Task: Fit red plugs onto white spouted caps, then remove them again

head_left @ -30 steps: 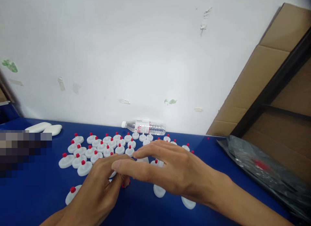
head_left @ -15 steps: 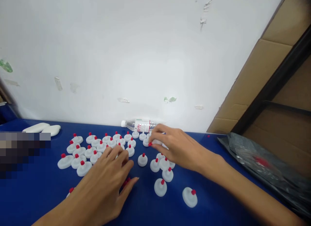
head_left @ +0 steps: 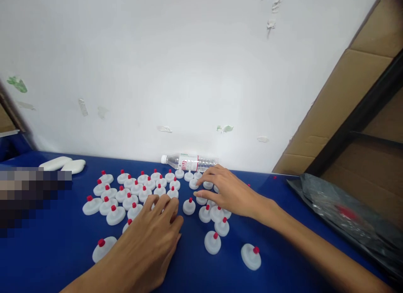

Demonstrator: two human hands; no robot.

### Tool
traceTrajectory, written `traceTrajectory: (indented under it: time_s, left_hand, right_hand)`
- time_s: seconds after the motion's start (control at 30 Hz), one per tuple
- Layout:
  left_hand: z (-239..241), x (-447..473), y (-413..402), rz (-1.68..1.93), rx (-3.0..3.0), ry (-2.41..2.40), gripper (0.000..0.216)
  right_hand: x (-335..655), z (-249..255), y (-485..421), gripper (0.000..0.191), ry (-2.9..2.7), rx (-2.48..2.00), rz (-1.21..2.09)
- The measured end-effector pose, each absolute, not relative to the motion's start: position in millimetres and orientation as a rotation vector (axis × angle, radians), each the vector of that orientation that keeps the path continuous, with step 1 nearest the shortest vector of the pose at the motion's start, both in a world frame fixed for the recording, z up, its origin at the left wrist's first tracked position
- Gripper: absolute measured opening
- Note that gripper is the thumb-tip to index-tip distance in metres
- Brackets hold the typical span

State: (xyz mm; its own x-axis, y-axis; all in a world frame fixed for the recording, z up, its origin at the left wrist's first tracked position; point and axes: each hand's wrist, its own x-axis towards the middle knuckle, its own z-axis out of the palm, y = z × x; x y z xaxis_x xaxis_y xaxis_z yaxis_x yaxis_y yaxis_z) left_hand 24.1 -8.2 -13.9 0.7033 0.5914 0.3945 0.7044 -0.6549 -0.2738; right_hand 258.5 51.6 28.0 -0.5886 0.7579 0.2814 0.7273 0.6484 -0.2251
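Several white round discs with a short stem and a red cap (head_left: pixel 116 216) stand on the blue table. My left hand (head_left: pixel 154 238) hovers low at the near side of the left group, its fingers curled and bunched; the palm and most of the thumb are hidden. Small red caps showed inside that hand a moment before. At the right group, my right hand (head_left: pixel 220 190) reaches over the discs with thumb and fingers apart and nothing visible between them. By its fingertips stands a white disc (head_left: pixel 194 184) with no red cap showing.
A clear plastic bottle (head_left: pixel 189 162) lies along the wall behind the discs. Two white rounded objects (head_left: pixel 74 166) sit at the back left. On the right are a dark plastic bag (head_left: pixel 340 213) and a large cardboard box (head_left: pixel 317 116).
My right hand has parted its fingers from the red cap it pinched. My left hand has moved slightly right and closed further, hiding the red caps. The view has shifted a little.
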Motion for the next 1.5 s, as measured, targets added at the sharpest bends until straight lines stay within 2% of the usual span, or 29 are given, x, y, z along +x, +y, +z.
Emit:
traceTrajectory:
  time_s: [0.23,0.33,0.57,0.9,1.1,1.2,1.37,1.5]
  left_hand:
    - [-7.6,26.0,-7.8,-0.684,-2.560,-0.934,0.022]
    - [-9.7,24.2,-6.2,-0.758,-2.562,-0.898,0.025]
    - [-12.7,21.3,-3.3,-0.889,-2.536,-0.893,0.019]
    - [-12.2,15.5,5.1,-0.972,-2.528,-0.929,0.024]
    - [-12.0,11.7,10.0,-1.079,-2.477,-0.931,0.028]
    - [-10.7,11.1,12.1,-1.118,-2.452,-0.921,0.022]
    - [-8.8,11.6,10.4,-1.135,-2.477,-0.898,0.017]
    - [-7.6,13.4,8.8,-1.139,-2.518,-0.885,0.018]
  right_hand:
    - [254.1,29.3,43.9,0.062,-2.618,-1.249,0.371]
    - [255.4,25.6,44.4,0.064,-2.664,-1.256,0.512]
    - [254.6,30.8,45.1,0.054,-2.621,-1.188,0.399]
    - [251.6,30.1,44.6,0.046,-2.635,-1.072,0.417]
    - [251.1,47.8,34.9,0.025,-2.505,-1.077,0.319]
    - [248.7,54.1,27.6,0.014,-2.590,-0.983,0.363]
    - [242.9,51.1,21.8,0.042,-2.585,-1.012,0.355]
    - [238.1,48.5,18.7,0.046,-2.577,-0.941,0.374]
